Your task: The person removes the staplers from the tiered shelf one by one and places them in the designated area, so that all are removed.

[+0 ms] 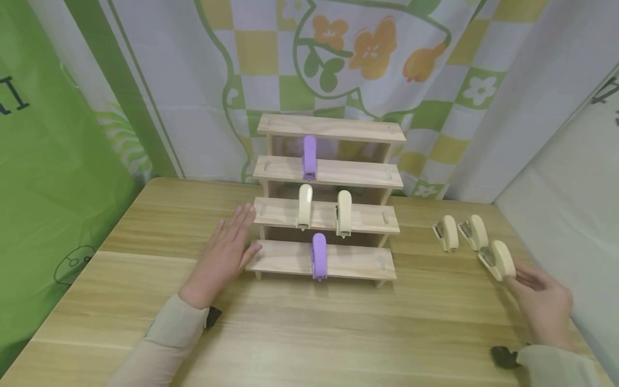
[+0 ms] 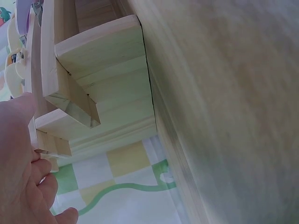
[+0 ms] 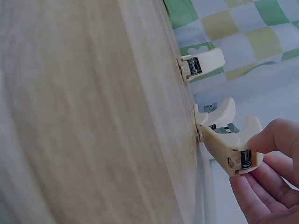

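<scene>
My right hand (image 1: 544, 301) pinches a cream stapler (image 1: 499, 262) between thumb and fingers at the table's right side; the right wrist view shows that stapler (image 3: 233, 147) tilted. Just beyond it, two more cream staplers (image 1: 474, 232) (image 1: 446, 234) stand on the table. Fingers extended, my left hand (image 1: 222, 252) lies along the left end of a stepped wooden shelf (image 1: 358, 262), fingertips right at its boards. On the shelf, one purple stapler (image 1: 319, 258) sits on the lowest step, two cream staplers (image 1: 304, 207) (image 1: 344, 213) on the step above, and another purple stapler (image 1: 309, 158) higher up.
The shelf's top board (image 1: 333, 128) carries nothing. Behind the wooden table (image 1: 309, 333) hangs a patterned curtain (image 1: 261, 54). Green cloth (image 1: 58, 161) borders the left side, and a pale wall-like sheet (image 1: 570, 177) stands close on the right.
</scene>
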Demonstrator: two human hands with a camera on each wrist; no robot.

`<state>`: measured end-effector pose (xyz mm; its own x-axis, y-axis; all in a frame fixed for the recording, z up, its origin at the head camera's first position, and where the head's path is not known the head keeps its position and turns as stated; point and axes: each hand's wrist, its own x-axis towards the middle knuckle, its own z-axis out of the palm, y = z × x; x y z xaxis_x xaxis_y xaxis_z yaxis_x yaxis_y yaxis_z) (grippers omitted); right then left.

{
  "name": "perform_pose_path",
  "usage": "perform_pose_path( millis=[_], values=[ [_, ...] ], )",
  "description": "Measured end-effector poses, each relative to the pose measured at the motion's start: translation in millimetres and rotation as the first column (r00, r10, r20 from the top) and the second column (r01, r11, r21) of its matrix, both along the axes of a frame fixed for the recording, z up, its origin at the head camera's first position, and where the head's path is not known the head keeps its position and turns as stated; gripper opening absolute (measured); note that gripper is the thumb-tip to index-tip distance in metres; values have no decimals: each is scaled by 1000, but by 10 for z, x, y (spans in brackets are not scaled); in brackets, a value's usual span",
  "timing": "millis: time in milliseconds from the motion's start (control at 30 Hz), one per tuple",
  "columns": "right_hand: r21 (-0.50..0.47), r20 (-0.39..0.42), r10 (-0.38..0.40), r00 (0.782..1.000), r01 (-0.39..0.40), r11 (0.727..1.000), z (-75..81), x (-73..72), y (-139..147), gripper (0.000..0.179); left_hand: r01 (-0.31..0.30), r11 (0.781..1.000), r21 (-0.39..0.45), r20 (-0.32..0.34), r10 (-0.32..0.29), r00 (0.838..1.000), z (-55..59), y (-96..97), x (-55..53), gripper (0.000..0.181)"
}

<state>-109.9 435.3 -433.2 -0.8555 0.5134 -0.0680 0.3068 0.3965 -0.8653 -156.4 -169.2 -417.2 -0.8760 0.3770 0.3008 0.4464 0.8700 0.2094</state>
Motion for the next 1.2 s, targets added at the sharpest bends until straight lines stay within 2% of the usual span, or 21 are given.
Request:
perform_pose_path(
  millis=[400, 733, 900, 1200],
  values=[
    [32, -31, 33, 999, -32, 999, -48, -5, 55, 30, 8, 1000, 4, -4, -8, 1000, 21, 15, -8, 77],
    [102, -25, 49, 998, -46, 994, -55, 3, 66, 31, 10, 1000, 2, 3, -10, 1000, 38, 17, 0, 77],
    [149, 7, 72, 997, -72, 986, -42, 0, 53, 30, 9, 1000, 3, 4, -9, 1000, 37, 13, 2, 77],
    [261, -1, 137, 991, -132, 956, -101, 21, 74, 41, -1, 1000, -15, -7, 1, 1000, 15, -7, 9, 78]
  ],
)
